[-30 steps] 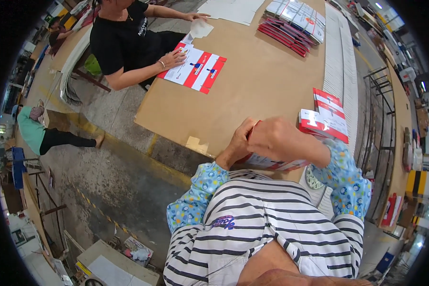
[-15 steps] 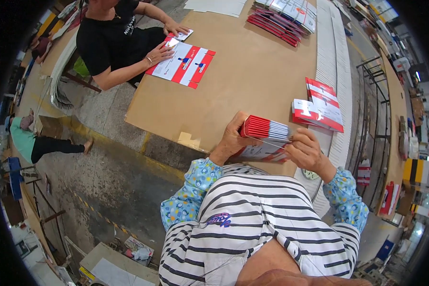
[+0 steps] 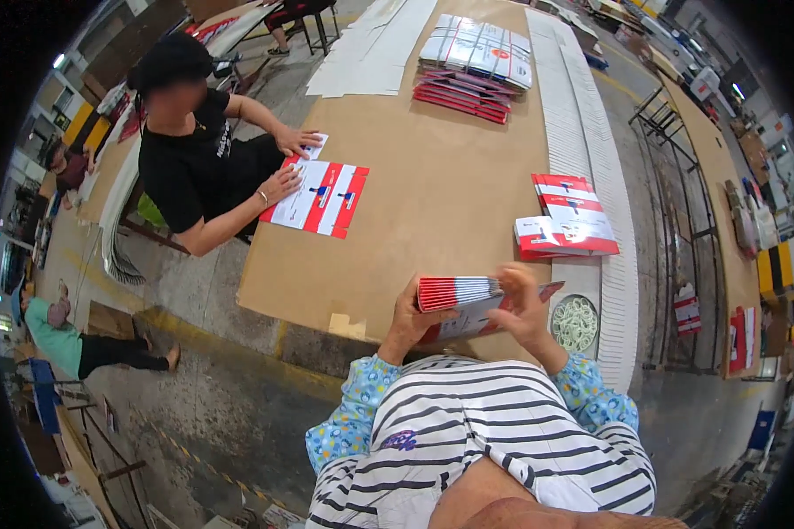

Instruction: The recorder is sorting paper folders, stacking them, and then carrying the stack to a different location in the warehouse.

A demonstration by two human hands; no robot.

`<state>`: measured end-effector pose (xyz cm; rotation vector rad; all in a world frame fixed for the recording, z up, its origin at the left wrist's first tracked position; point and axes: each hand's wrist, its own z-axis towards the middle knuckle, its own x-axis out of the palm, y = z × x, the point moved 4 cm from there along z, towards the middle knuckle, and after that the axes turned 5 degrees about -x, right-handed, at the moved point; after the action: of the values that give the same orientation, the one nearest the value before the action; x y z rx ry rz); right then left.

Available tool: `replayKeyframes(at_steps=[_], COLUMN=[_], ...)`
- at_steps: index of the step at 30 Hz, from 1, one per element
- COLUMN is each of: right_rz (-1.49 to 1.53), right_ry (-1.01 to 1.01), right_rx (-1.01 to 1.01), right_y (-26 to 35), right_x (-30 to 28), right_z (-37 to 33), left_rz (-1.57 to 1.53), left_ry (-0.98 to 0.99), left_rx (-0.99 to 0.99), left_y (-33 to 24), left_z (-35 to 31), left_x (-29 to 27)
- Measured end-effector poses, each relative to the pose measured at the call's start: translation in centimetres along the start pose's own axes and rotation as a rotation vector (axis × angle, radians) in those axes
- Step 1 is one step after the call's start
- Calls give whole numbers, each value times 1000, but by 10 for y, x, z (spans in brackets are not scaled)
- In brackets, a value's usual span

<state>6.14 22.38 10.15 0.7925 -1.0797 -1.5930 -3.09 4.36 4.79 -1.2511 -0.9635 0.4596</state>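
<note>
My left hand (image 3: 407,317) grips the left end of a bundle of folded red-and-white printed cards (image 3: 457,289), its layered edges facing up, above the table's near edge. Below the layers shows a white printed face with red edges; whether it belongs to the bundle I cannot tell. At the bundle's right end is my right hand (image 3: 528,309), slightly blurred, thumb and fingers apart. A round dish of pale rubber bands (image 3: 576,322) sits just right of that hand. Further off lies a small pile of red-and-white printed cards (image 3: 575,216).
A brown-topped table (image 3: 397,203) spreads ahead. A tall stack of printed cards (image 3: 475,62) stands at its far end, with long white strips (image 3: 582,115) along the right. At left, a person in black (image 3: 185,167) rests both hands on a red-and-white printed sheet (image 3: 322,196).
My right hand was pinching and stretching a rubber band around the bundle; now its fingers are apart. The view has shifted, showing the rubber-band dish more fully.
</note>
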Motion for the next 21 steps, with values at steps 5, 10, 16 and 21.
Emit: replayKeyframes(at_steps=[5, 10, 16, 21], right_rz=[-112, -17, -96, 34], right_ry=[325, 310, 171, -151], right_rx=[280, 245, 220, 240], right_y=[-26, -33, -31, -4], right_x=[20, 30, 19, -4], right_z=[21, 24, 26, 42], left_rz=[38, 344, -241, 225], left_ry=[-19, -11, 30, 135], left_rx=[41, 35, -384, -169], left_y=[0, 65, 119, 53], left_z=[5, -4, 7, 37], left_x=[-3, -34, -43, -19])
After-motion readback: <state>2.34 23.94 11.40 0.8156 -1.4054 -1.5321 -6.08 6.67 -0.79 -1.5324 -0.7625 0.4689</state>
